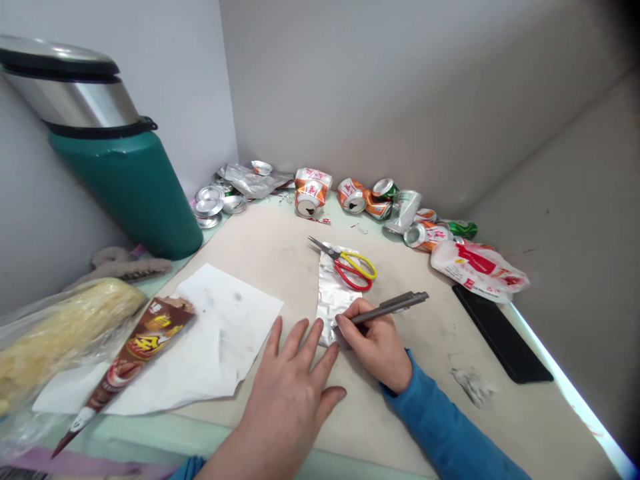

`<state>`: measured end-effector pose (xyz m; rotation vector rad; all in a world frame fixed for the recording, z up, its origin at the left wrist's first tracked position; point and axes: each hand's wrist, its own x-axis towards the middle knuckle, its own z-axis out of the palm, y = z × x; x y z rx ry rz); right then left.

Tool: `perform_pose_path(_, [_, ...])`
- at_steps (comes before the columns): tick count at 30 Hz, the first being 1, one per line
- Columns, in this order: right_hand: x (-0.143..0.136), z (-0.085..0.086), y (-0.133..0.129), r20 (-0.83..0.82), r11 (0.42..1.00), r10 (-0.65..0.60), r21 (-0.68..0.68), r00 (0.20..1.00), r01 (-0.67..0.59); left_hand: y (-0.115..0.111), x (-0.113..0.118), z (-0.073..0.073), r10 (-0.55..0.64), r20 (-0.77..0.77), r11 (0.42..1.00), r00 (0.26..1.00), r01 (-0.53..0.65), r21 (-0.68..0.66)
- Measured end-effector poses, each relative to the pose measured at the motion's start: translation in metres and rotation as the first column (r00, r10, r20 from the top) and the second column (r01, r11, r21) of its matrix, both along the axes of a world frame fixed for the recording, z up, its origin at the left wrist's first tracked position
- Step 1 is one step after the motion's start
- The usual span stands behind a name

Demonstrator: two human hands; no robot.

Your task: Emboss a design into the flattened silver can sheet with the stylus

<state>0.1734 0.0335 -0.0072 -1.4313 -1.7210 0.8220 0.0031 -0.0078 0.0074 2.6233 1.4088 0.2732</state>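
A dark grey pen (395, 307) is gripped in my right hand (379, 348), its tip down at the lower part of a shiny aluminium sheet (329, 288). Flat on the mat with its fingers spread, my left hand (295, 393) has its fingertips at the sheet's lower left edge. Across the top of the sheet lie scissors (345, 261) with one red and one yellow handle, blades pointing up and left. The pen's exact contact with the metal is hidden by my right fingers.
Crushed drink cans (313, 192) and cut can ends (210, 200) line the back. At left are a green bottle (130, 187), a cone wrapper (135, 353) on white paper (225, 333), and bagged bread (65, 327). A phone (503, 337) and a plastic packet (477, 270) lie right.
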Motion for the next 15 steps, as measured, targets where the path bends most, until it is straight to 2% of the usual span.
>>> perform_pose_path(15, [0.0001, -0.0010, -0.0008, -0.001, 1.000, 0.016, -0.003, 1.000, -0.016, 0.0000, 0.0014, 0.0000, -0.010, -0.001, 1.000, 1.000, 0.010, 0.019])
